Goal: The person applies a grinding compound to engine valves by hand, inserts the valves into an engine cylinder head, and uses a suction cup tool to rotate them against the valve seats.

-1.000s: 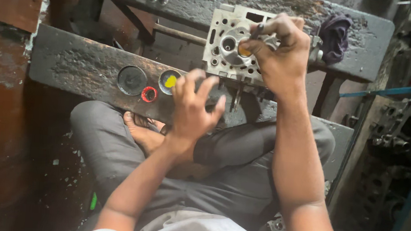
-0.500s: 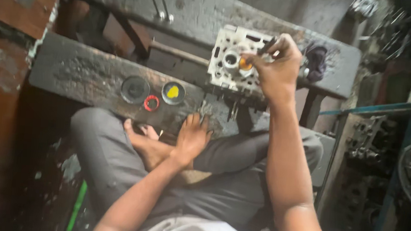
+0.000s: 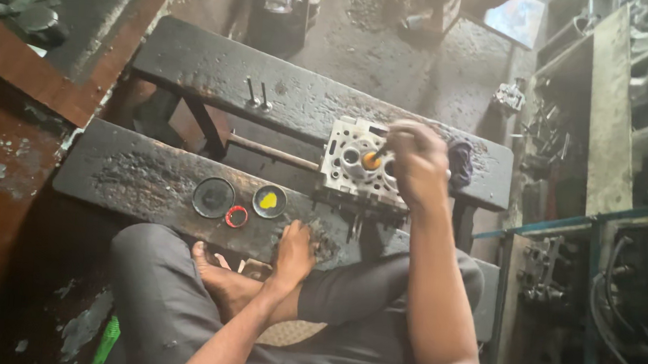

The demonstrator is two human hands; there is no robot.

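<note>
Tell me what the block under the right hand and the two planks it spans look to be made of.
Block: probably cast metal, light grey and matte, with round machined bores. Near plank and far plank: apparently wood, blackened and greasy, with rough worn edges. The right hand rests on the block.

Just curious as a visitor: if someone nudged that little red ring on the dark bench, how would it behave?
The red ring looks small and thin, so probably light and easily slid. It lies flat between two round lids, so rolling seems unlikely unless tipped on edge. The grimy bench may drag on it.
</note>
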